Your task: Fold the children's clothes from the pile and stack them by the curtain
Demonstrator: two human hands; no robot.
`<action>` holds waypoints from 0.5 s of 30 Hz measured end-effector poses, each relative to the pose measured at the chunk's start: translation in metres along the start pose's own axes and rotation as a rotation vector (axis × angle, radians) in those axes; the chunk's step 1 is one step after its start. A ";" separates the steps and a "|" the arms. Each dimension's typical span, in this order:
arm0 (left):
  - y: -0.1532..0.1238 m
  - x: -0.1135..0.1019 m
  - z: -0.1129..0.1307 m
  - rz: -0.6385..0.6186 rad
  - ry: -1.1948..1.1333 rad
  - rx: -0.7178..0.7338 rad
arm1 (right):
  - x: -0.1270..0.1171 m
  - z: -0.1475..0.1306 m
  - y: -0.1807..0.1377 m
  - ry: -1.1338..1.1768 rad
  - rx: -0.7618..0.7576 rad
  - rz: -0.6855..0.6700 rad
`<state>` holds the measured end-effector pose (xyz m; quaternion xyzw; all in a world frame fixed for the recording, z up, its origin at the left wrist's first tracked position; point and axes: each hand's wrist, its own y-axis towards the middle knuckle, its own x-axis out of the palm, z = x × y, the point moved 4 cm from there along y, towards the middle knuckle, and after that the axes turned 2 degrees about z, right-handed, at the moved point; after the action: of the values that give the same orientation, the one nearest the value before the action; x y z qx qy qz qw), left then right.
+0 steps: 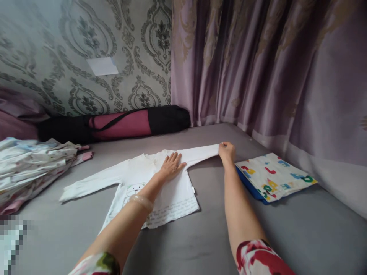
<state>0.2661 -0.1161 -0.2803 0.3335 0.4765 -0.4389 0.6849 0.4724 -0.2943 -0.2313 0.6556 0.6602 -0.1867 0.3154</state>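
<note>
A small white long-sleeved shirt [172, 194] with a bear print lies spread flat on the grey bed [200, 244]. My left hand [171, 165] rests flat on the shirt's right shoulder, fingers stretched out; a pale bangle sits on that wrist. My right hand [227, 151] is closed in a pinch on the cuff of the shirt's right sleeve [200, 152], which is pulled out straight to the right. The other sleeve lies stretched out to the left.
A folded cloth with coloured letters [275, 175] lies on a blue piece to the right of my right arm. A heap of patterned clothes [31, 164] sits at the left. A rolled pink and black mat [120, 124] lies along the wall. Curtains hang at the right.
</note>
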 end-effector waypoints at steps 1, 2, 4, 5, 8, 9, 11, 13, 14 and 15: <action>-0.001 -0.001 0.001 -0.013 0.014 -0.009 | -0.002 0.003 -0.001 -0.034 0.037 0.006; -0.002 -0.002 0.002 -0.028 0.025 -0.017 | -0.003 0.005 -0.002 -0.054 0.056 0.004; -0.002 -0.005 0.003 -0.059 0.039 -0.035 | -0.003 0.007 -0.003 -0.055 0.053 0.003; 0.000 -0.007 0.003 -0.072 0.047 -0.043 | -0.004 0.006 -0.002 -0.042 0.040 0.008; 0.007 -0.015 0.001 -0.106 0.070 -0.052 | -0.003 0.003 0.004 0.067 -0.004 0.017; 0.010 -0.018 0.001 -0.117 0.078 -0.053 | -0.003 0.000 0.006 0.130 -0.019 0.017; 0.015 -0.024 0.001 -0.144 0.096 -0.058 | -0.003 -0.009 0.007 0.292 -0.053 0.009; 0.020 -0.029 0.001 -0.170 0.115 -0.066 | -0.004 -0.023 0.004 0.472 -0.098 -0.015; 0.023 -0.031 0.002 -0.183 0.121 -0.070 | -0.004 -0.031 0.000 0.554 -0.125 -0.034; 0.025 -0.033 0.002 -0.197 0.124 -0.077 | -0.005 -0.041 -0.005 0.627 -0.153 -0.057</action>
<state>0.2843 -0.0989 -0.2473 0.2851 0.5648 -0.4641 0.6200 0.4603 -0.2714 -0.1992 0.6369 0.7552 0.0659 0.1400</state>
